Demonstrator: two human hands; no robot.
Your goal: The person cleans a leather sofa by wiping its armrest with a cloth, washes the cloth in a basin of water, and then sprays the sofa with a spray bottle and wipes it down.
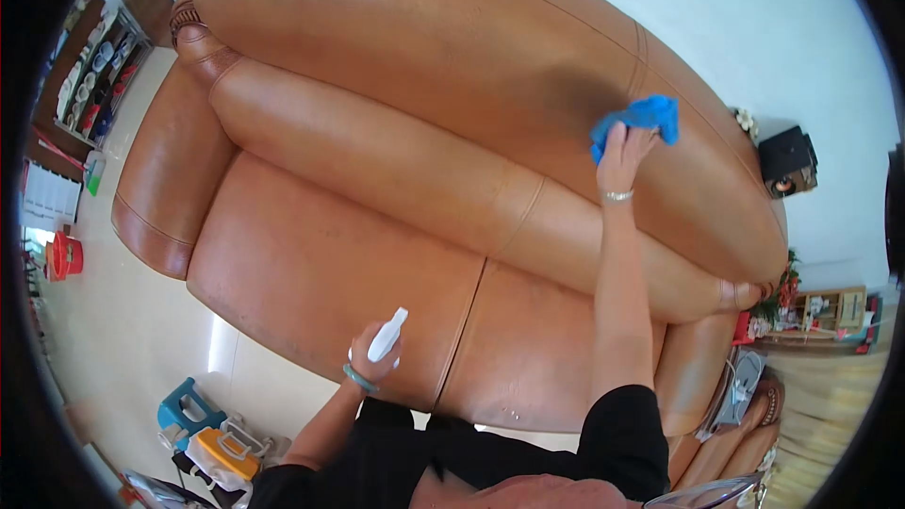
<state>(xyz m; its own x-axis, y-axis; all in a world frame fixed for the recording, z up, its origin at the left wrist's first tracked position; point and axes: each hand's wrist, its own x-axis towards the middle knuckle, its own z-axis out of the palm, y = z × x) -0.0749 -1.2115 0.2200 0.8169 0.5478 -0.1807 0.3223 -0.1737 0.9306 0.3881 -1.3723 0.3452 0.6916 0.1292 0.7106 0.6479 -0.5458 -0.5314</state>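
A brown leather sofa (358, 254) fills the middle of the view. My right hand (622, 151) reaches up to its backrest, fingers closed on a blue cloth (650, 115). The bunched cloth appears to rest against the leather, beside a dark patch (589, 99). Lower down, over the seat cushion, my left hand (370, 353) is wrapped round a white spray bottle (387, 335). Its white head points up and away from me; the bottle's lower body is hidden by the hand.
Shelves (94, 75) stand far left, with a red bucket (66, 254) on the floor. Blue and orange cases (226, 448) sit at lower left. A black speaker (788, 162) is by the wall at right, near a small wooden cabinet (834, 311).
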